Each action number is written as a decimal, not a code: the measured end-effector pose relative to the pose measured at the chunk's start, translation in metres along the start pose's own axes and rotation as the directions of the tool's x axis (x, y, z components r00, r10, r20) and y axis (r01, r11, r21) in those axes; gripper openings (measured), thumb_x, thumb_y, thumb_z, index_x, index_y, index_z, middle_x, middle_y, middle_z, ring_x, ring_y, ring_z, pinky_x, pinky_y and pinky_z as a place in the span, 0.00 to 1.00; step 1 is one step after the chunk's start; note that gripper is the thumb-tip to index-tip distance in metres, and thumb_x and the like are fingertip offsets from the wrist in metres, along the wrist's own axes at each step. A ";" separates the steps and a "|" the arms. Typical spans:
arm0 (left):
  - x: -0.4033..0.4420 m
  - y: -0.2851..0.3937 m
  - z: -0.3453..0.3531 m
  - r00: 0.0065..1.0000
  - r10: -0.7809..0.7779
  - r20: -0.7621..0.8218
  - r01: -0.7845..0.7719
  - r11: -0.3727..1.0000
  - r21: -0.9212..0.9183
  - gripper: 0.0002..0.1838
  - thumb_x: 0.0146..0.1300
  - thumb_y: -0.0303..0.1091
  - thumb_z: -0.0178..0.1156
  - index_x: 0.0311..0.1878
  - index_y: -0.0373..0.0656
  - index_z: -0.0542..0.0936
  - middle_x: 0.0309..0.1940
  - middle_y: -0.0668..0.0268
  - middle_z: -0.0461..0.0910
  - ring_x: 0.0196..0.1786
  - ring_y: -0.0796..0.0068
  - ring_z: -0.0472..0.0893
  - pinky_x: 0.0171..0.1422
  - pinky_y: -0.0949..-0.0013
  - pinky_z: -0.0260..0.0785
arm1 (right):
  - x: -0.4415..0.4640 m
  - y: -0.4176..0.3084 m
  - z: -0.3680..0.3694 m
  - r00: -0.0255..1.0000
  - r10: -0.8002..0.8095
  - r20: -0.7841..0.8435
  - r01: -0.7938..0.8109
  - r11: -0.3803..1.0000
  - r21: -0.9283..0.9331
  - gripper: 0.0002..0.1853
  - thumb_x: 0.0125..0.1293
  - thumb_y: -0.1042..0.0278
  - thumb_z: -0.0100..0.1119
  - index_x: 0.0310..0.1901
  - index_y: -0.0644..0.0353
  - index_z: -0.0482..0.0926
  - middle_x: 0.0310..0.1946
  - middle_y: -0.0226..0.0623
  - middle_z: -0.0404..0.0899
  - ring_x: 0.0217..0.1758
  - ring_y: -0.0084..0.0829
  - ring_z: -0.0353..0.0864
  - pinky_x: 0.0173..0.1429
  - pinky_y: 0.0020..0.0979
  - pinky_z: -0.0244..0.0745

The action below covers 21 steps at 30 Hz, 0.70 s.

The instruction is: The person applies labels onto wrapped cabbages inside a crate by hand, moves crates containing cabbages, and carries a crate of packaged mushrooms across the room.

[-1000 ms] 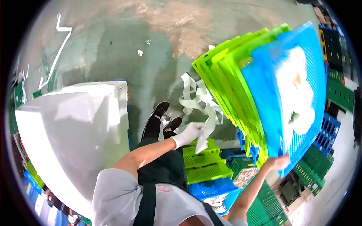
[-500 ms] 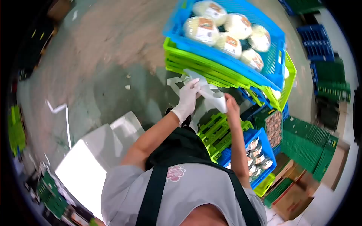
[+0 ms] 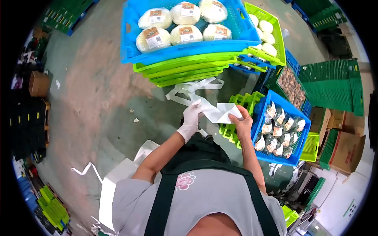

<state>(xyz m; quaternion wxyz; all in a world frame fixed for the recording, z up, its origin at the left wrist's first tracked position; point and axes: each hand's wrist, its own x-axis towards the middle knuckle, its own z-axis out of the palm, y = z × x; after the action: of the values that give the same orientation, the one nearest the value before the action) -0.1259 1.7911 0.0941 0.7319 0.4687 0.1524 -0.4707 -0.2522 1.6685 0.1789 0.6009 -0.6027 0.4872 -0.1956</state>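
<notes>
My left hand (image 3: 191, 118), in a white glove, is closed round a white paper-like strip (image 3: 210, 112). Bare, my right hand (image 3: 242, 121) pinches the same strip at its wide right end. Loose loops of it hang beyond my hands, in front of a stack of bright green crates (image 3: 185, 67). On that stack sits a blue crate (image 3: 189, 48) with several wrapped pale round items (image 3: 186, 34) bearing labels. To the right of my right hand, a second blue crate (image 3: 256, 129) holds several dark packs with pale labels (image 3: 277, 131).
Green crates (image 3: 330, 84) and cardboard boxes (image 3: 346, 151) stand at the right. A green crate of small brown items (image 3: 291, 87) is beside them. A white box (image 3: 112, 196) is at my lower left. Another white strip (image 3: 88, 169) lies on the floor.
The view has turned, so the crate stack now stands straight ahead. My right hand has left the blue crate's edge and taken hold of the strip. The strip is stretched wider between my hands.
</notes>
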 end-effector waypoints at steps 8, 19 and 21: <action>-0.042 -0.037 0.010 0.915 -0.306 0.263 0.111 0.817 0.566 0.17 0.58 0.33 0.51 0.51 0.40 0.72 0.33 0.67 0.77 0.33 0.80 0.76 0.39 0.78 0.68 | -0.038 -0.004 -0.065 0.999 -0.013 -0.040 0.013 1.000 0.015 0.26 0.44 0.81 0.66 0.49 0.65 0.70 0.43 0.37 0.75 0.43 0.25 0.74 0.47 0.25 0.72; -0.004 -0.046 0.078 0.876 0.082 0.475 -0.482 0.134 0.866 0.19 0.53 0.40 0.56 0.45 0.38 0.76 0.41 0.56 0.77 0.42 0.65 0.78 0.48 0.68 0.68 | -0.102 0.056 -0.138 0.998 -0.046 -0.045 0.040 0.992 -0.121 0.21 0.46 0.75 0.65 0.44 0.65 0.73 0.38 0.37 0.77 0.43 0.27 0.75 0.49 0.26 0.68; 0.038 -0.029 0.100 0.825 0.088 0.559 -0.564 0.039 0.825 0.20 0.52 0.40 0.57 0.46 0.38 0.75 0.44 0.54 0.76 0.45 0.63 0.77 0.50 0.68 0.67 | -0.106 0.062 -0.138 0.998 0.008 -0.066 -0.013 0.997 -0.074 0.20 0.46 0.75 0.65 0.44 0.65 0.73 0.38 0.37 0.77 0.43 0.27 0.74 0.49 0.26 0.68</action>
<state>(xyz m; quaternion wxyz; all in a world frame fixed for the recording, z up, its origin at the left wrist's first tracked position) -0.1526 1.6841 0.1040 0.3422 0.7544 -0.4436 -0.3420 -0.4354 1.6944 0.1874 0.5627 -0.6154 0.5168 -0.1939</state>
